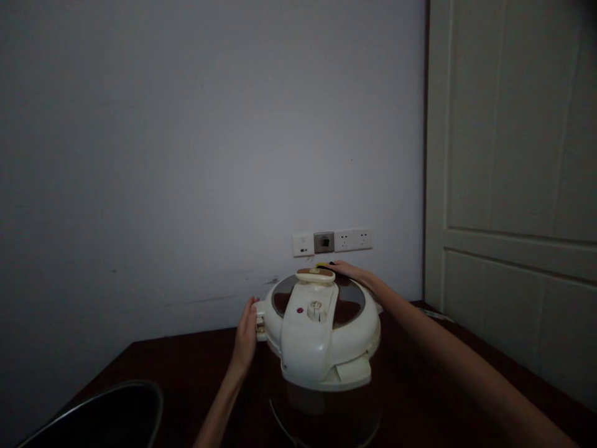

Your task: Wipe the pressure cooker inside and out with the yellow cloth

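A cream-white pressure cooker lid (321, 330) sits on a cooker body (326, 417) on the dark wooden table (186, 367). My left hand (245, 339) rests against the lid's left edge, fingers curved on its side tab. Reaching over the far side of the lid, my right hand (347, 270) lies on top next to the lid's brown-topped knob (315, 275), fingers flat with something yellow under the fingertips that I cannot make out.
A dark metal bowl (107, 417) stands at the near left table corner. A row of wall sockets (332, 241) is on the grey wall behind the cooker. A pale panelled door (513, 186) fills the right side.
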